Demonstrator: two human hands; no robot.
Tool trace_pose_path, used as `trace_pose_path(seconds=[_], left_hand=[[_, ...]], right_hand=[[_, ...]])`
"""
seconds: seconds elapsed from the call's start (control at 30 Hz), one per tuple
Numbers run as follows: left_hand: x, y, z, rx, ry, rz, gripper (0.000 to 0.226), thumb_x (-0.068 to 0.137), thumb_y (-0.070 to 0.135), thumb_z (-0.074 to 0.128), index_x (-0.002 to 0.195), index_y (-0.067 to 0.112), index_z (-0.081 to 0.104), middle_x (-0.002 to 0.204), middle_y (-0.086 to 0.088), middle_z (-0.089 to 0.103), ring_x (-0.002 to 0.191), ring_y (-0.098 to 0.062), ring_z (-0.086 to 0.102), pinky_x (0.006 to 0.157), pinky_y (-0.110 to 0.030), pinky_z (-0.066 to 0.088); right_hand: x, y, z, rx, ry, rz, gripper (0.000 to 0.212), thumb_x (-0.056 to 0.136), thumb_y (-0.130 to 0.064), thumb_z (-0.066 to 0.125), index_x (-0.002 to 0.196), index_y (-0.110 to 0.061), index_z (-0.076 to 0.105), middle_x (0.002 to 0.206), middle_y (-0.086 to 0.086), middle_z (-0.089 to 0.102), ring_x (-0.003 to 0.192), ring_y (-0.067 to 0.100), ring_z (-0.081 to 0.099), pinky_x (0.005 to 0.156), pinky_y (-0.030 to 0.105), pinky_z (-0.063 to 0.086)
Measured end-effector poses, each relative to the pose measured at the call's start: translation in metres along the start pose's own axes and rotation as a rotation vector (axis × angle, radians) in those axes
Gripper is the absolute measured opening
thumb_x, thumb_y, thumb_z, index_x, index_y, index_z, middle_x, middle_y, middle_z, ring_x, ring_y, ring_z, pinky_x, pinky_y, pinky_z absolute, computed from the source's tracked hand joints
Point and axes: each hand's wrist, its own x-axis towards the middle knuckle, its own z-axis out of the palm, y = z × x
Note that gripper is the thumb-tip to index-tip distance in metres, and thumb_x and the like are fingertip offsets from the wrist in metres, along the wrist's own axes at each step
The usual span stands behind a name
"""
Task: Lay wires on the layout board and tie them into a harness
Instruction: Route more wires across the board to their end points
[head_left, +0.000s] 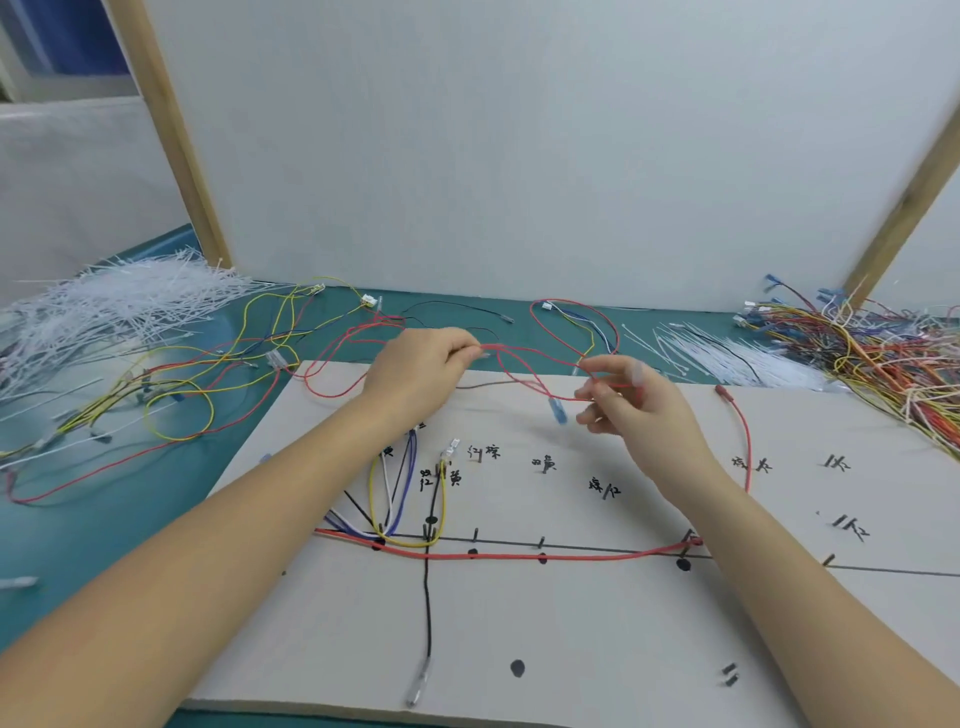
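Head view: both hands up over the far edge of the layout board (571, 649), a thin red wire (524, 358) strung between them. Left hand (421, 371) has fingers curled, pinching the wire at its fingertips; right hand (636, 397) pinches the other stretch between thumb and forefinger, the remaining fingers loosely spread and blurred. Between the two grips the wire's long axis runs roughly left to right, sagging in loops just below and beyond the pinches. A blue terminal (557, 413) hangs below, just left of the right-hand pinch, pointing down toward the board. Nearer than both grips, a thick red wire (545, 556) lies along the board's black line, long axis left-right. White zip ties (119, 306) are piled far left of the left grip; a wire bundle (872, 343) sits far right.
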Motion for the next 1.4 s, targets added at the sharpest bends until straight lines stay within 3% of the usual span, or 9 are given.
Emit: trace_pose_path(seconds=[0.23,0.37,0.43,0.57,0.7,0.87,1.03,1.23,1.4], left_hand=[[0.006,-0.003,-0.002,-0.363,0.132,-0.118,0.020,0.094,0.022,0.047,0.081,0.025,0.061,0.074,0.005,0.066,0.035,-0.003,0.049,0.048,-0.019,0.044],[0.002,-0.001,0.000,-0.491,0.077,-0.011,0.020,0.096,0.017,0.047,0.086,0.021,0.063,0.070,0.006,0.061,0.035,-0.003,0.048,0.050,-0.019,0.042],[-0.002,0.000,0.002,-0.482,0.027,0.044,0.022,0.096,0.018,0.047,0.083,0.029,0.062,0.069,0.009,0.061,0.036,-0.004,0.048,0.053,-0.022,0.042],[-0.007,0.003,0.006,-0.465,-0.009,0.083,0.021,0.095,0.021,0.049,0.082,0.032,0.062,0.068,0.013,0.063,0.037,-0.006,0.049,0.050,-0.017,0.042],[-0.006,0.011,0.015,-0.452,-0.075,0.115,0.013,0.092,0.024,0.054,0.087,0.031,0.063,0.074,0.010,0.064,0.040,-0.007,0.051,0.052,-0.021,0.046],[0.001,0.012,0.034,-0.217,-0.347,0.123,0.057,0.080,0.036,0.066,0.129,0.049,0.041,0.081,0.014,0.061,0.068,0.004,0.056,0.062,-0.011,0.039],[0.023,0.020,0.043,0.003,-0.273,0.135,0.008,0.080,0.024,0.061,0.087,0.028,0.063,0.069,0.011,0.053,0.077,-0.017,0.057,0.064,-0.026,0.041],[0.047,0.008,0.036,-0.300,-0.142,0.018,0.017,0.085,0.014,0.057,0.090,0.029,0.062,0.075,0.009,0.058,0.034,-0.008,0.054,0.046,-0.017,0.045],[0.043,-0.058,0.024,-0.119,-0.002,-0.200,0.007,0.087,0.011,0.055,0.087,0.012,0.062,0.068,-0.003,0.057,0.054,-0.022,0.055,0.057,-0.024,0.042]], right_hand=[[0.000,0.008,-0.003,-0.438,-0.050,-0.117,0.037,0.088,0.000,0.052,0.089,-0.036,0.059,0.080,-0.006,0.060,0.055,0.007,0.059,0.058,0.014,0.045],[0.013,0.012,-0.005,-0.470,-0.040,0.052,0.025,0.084,-0.012,0.062,0.101,-0.030,0.059,0.093,-0.002,0.062,0.068,0.019,0.060,0.061,0.020,0.042],[0.016,0.008,-0.006,-0.339,-0.008,0.144,0.047,0.079,-0.022,0.072,0.121,-0.031,0.051,0.111,-0.002,0.055,0.079,0.017,0.059,0.071,0.025,0.046],[0.010,-0.006,-0.016,-0.460,-0.146,-0.209,0.097,0.069,-0.027,0.081,0.132,-0.062,0.017,0.126,-0.024,0.038,0.111,0.002,0.044,0.090,0.019,0.037],[0.002,-0.006,-0.006,-0.450,-0.308,-0.266,0.065,0.082,-0.025,0.069,0.124,-0.062,0.034,0.105,-0.016,0.058,0.081,0.002,0.058,0.075,0.021,0.046],[-0.001,-0.020,0.001,-0.058,-0.067,-0.270,0.030,0.097,-0.004,0.044,0.099,-0.028,0.062,0.074,-0.008,0.066,0.071,0.007,0.060,0.063,0.020,0.049],[-0.003,-0.032,-0.003,0.021,0.014,-0.339,0.022,0.091,-0.020,0.045,0.093,-0.027,0.065,0.073,-0.010,0.070,0.077,0.005,0.062,0.070,0.019,0.050],[0.005,-0.037,-0.019,0.274,0.339,-0.293,0.027,0.098,-0.005,0.040,0.087,-0.017,0.062,0.064,-0.008,0.067,0.083,0.015,0.061,0.089,0.030,0.045],[0.017,-0.054,-0.073,1.019,0.508,-0.239,0.017,0.099,-0.009,0.038,0.091,-0.009,0.053,0.054,-0.001,0.058,0.094,0.024,0.069,0.081,0.031,0.053]])
